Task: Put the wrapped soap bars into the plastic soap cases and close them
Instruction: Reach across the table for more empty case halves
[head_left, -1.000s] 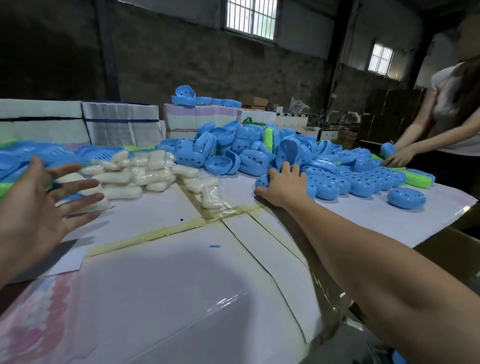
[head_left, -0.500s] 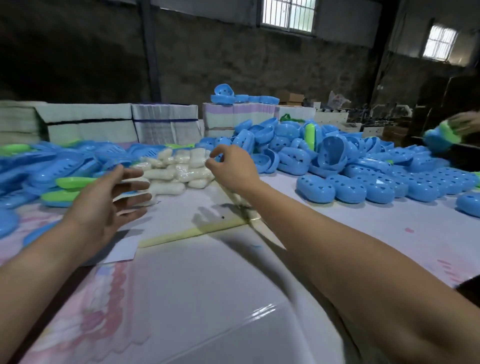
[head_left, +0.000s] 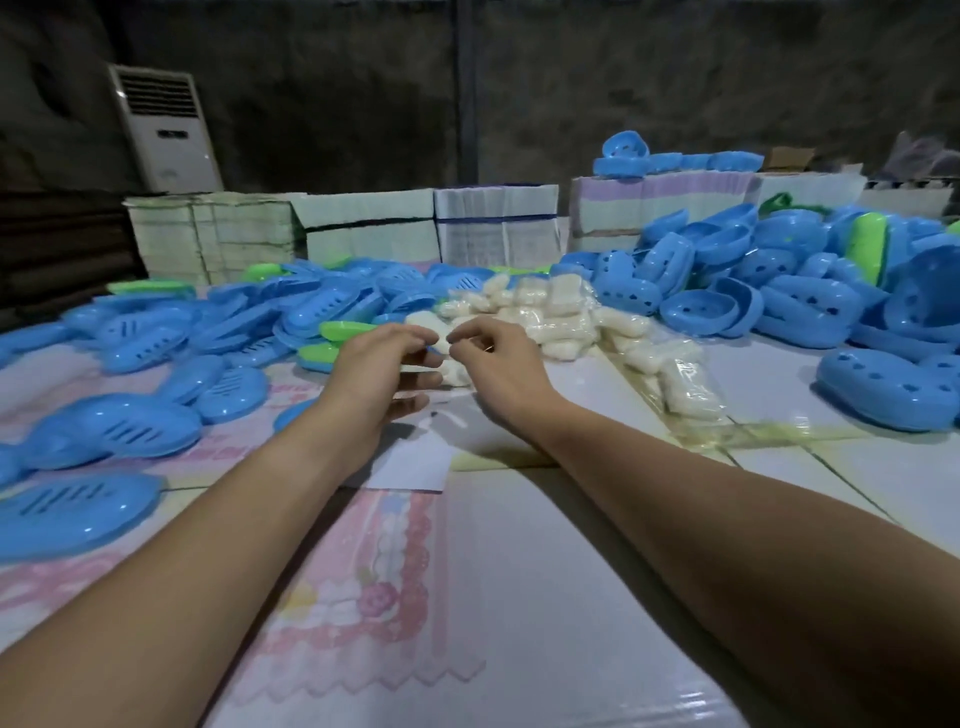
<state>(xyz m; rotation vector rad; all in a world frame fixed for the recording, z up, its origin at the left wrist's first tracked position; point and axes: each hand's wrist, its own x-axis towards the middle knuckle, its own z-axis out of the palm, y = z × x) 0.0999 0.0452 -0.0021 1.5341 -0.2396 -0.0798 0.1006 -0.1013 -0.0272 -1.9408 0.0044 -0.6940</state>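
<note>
Two bare hands meet at the near edge of a heap of wrapped soap bars, pale cream oblongs in crinkled clear film, piled mid-worktop on glossy white and pink-printed sheeting. The left hand is loosely curled, palm turned inward, fingers bent toward one bar at the heap's edge; whether its grip has closed on that bar cannot be told. The right hand arches knuckles-up, fingertips drawn together just above the same spot, its grip equally unclear. Smooth, shiny blue plastic soap cases, oval and pierced with holes, mound to the right; flatter slotted blue lids spread left, a few green ones among them. Bundled paper stacks line the back.
</note>
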